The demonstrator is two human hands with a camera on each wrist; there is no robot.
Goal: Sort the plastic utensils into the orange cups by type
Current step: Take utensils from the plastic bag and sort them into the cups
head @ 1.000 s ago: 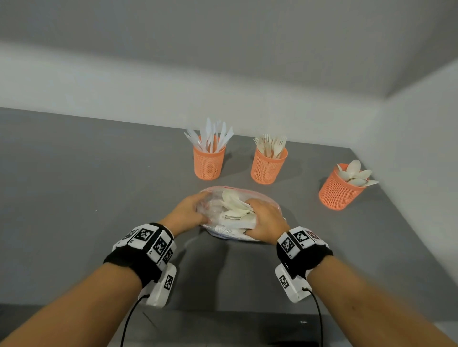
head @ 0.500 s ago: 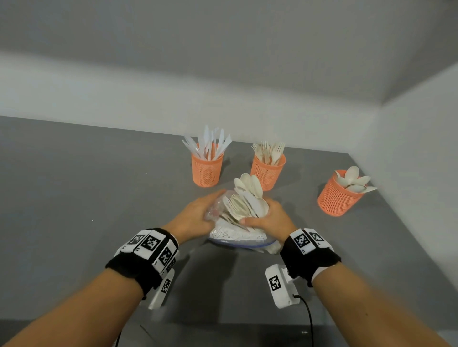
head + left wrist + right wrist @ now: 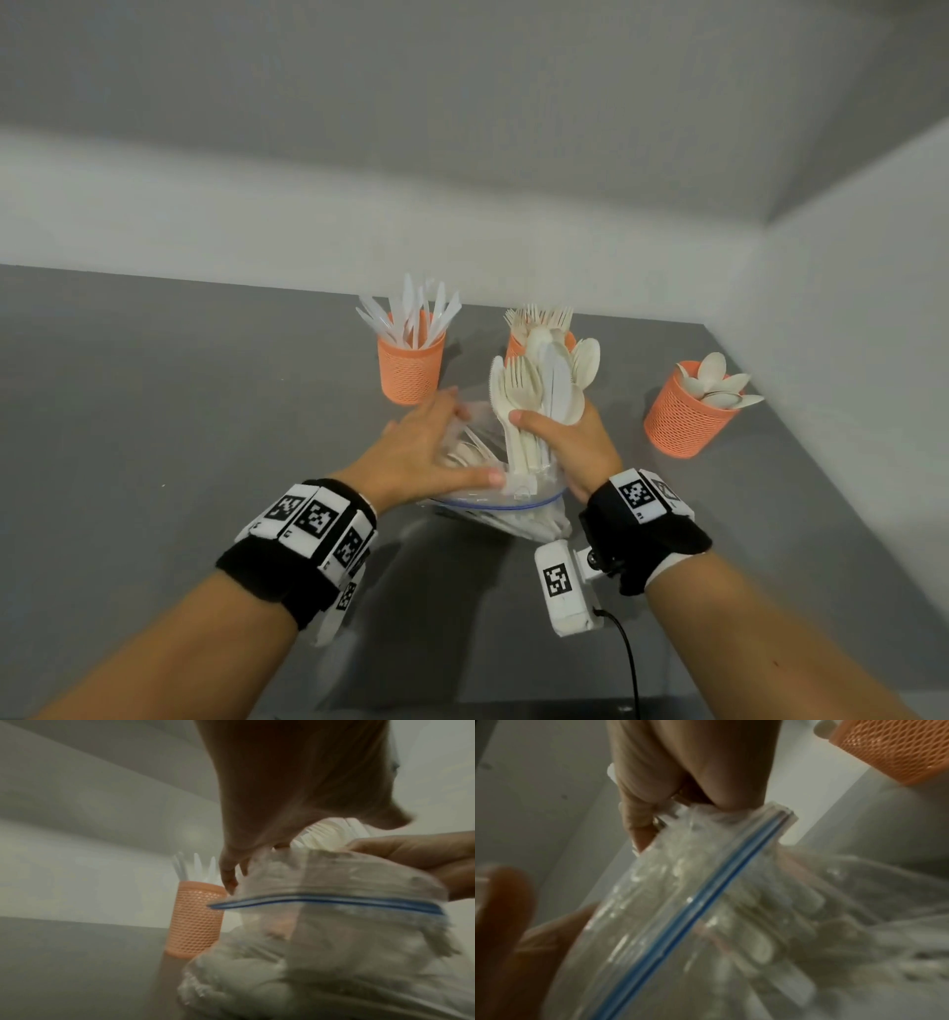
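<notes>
My right hand (image 3: 547, 426) grips a bundle of mixed white utensils (image 3: 534, 380), forks, spoons and knives, upright, with their handles still in the mouth of a clear zip bag (image 3: 503, 501). My left hand (image 3: 470, 442) lies on the bag's left side, fingers spread and fairly straight. More utensils show through the bag (image 3: 706, 923). Behind stand three orange mesh cups: the knife cup (image 3: 411, 370), the fork cup (image 3: 516, 347) partly hidden by the bundle, and the spoon cup (image 3: 683, 416) at the right.
The grey table (image 3: 179, 411) runs wide to the left. White walls close the back and the right side, next to the spoon cup. A cable (image 3: 629, 663) hangs from my right wrist camera.
My right hand has drawn the bundle of utensils up out of the bag, which lay flat before. My left hand has stayed on the bag's left side.
</notes>
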